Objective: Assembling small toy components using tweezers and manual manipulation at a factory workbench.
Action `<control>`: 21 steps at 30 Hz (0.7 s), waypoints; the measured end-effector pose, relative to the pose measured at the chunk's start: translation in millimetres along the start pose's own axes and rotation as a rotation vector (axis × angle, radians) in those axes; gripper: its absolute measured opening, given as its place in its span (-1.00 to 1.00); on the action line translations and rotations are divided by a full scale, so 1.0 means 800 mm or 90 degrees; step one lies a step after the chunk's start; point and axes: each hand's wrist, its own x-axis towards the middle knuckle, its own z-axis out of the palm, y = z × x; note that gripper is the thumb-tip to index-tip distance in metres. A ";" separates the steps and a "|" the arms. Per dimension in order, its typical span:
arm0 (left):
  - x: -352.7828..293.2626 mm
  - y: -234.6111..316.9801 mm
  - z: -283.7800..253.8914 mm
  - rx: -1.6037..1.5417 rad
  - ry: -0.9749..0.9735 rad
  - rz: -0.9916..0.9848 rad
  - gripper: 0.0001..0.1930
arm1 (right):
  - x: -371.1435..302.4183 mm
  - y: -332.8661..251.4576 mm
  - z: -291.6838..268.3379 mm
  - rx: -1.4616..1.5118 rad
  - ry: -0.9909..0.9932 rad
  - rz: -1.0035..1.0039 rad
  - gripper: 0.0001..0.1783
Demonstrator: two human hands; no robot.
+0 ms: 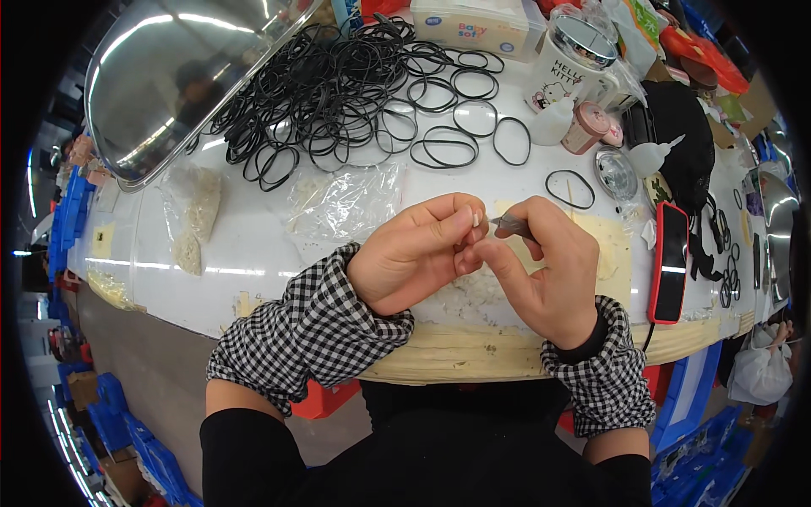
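Observation:
Over the near edge of the table, my left hand (414, 258) is closed, pinching a small white piece (476, 220) between thumb and fingertip. Facing it, my right hand (553, 275) grips a small grey blade-like tool (513, 226), its tip close to the left fingertips. Part of the tool is hidden in my fingers. Below the hands, pale scraps (473, 296) are scattered on the tabletop. A flat clear plastic bag (346, 203) lies just beyond my left hand. One black rubber ring (569, 206) rests beyond my right hand.
Many black rubber rings (338, 84) are heaped at the back, beside a large shiny dome cover (169, 93). A bag of pale bits (196, 207) lies left. At right are a red-cased phone (670, 266), white squeeze bottles (553, 122) and a white mug (549, 80).

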 end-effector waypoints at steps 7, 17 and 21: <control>-0.001 0.001 0.001 0.049 -0.027 -0.024 -0.83 | -0.005 0.008 0.009 -0.012 0.000 0.008 -0.65; 0.000 -0.010 -0.011 0.020 -0.096 0.011 -0.84 | -0.006 0.007 0.012 -0.003 0.005 -0.003 -0.65; -0.001 -0.006 0.001 0.013 -0.031 -0.012 -0.86 | -0.006 0.008 0.010 -0.009 0.000 -0.008 -0.68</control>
